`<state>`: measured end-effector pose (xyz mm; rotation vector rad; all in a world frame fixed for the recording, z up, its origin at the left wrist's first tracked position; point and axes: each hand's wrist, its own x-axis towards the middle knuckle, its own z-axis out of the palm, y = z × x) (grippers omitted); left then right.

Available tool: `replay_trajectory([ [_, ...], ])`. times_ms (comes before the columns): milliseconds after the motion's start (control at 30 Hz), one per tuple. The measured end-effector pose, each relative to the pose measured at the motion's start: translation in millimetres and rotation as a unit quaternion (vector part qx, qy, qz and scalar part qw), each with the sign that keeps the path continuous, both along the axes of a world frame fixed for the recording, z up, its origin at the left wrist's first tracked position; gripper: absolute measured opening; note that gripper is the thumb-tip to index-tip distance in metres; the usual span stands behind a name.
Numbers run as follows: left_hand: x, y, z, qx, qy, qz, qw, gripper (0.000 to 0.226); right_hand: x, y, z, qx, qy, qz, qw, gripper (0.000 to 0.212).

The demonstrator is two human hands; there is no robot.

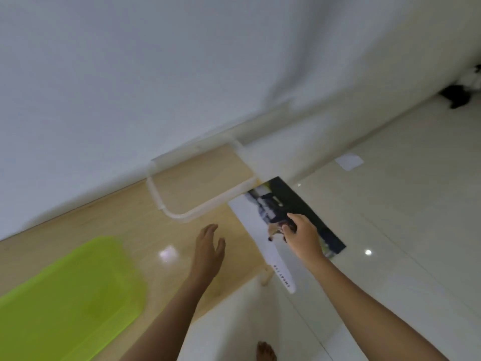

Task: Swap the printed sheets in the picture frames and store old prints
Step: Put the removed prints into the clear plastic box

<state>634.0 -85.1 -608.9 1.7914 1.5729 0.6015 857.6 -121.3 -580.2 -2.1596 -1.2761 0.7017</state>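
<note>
a white picture frame (156, 196) with rounded corners lies flat at the table's far right corner, wood showing through it. the printed sheet (260, 225), a dark photo with a white lettered margin, juts past the table's right edge, pinched by the right hand (304, 238). a translucent green folder (65, 295) lies flat toward the left edge.

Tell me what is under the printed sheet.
The printed sheet, pinched by the right hand, overlaps the right edge of the wooden table; its dark half hangs over the tiled floor. Anything lying directly beneath it is covered.
</note>
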Motion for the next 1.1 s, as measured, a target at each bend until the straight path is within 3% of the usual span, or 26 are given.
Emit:
replay_trajectory([
  [167,70,-3,-24,-0.01,0.084,-0.105,0.991,0.054,74,-30,-21,-0.026,0.022,-0.099,0.994,0.042],
  [367,86,-10,-38,-0.025,0.184,-0.143,0.972,0.06,101,-42,-51,-0.085,0.065,-0.172,0.979,0.063],
  [533,84,-13,-41,0.013,0.218,-0.169,0.961,0.061,104,-41,-67,-0.101,0.1,-0.215,0.966,0.052],
  [733,82,-16,-44,0.019,0.272,-0.202,0.941,0.073,109,-50,-64,-0.016,0.131,-0.276,0.952,0.02],
  [833,83,-15,-43,0.044,0.328,-0.22,0.918,0.084,107,-56,-52,0.052,0.182,-0.307,0.933,0.02],
  [933,83,-21,-46,0.015,0.301,-0.232,0.925,0.102,99,-62,-45,0.117,0.248,-0.329,0.903,0.028],
  [1033,85,-23,-50,0.009,0.291,-0.187,0.938,0.072,82,-68,-45,0.15,0.32,-0.337,0.872,0.046],
  [1100,88,-25,-49,0.007,0.273,-0.169,0.947,0.064,70,-69,-48,0.151,0.33,-0.331,0.871,0.058],
])
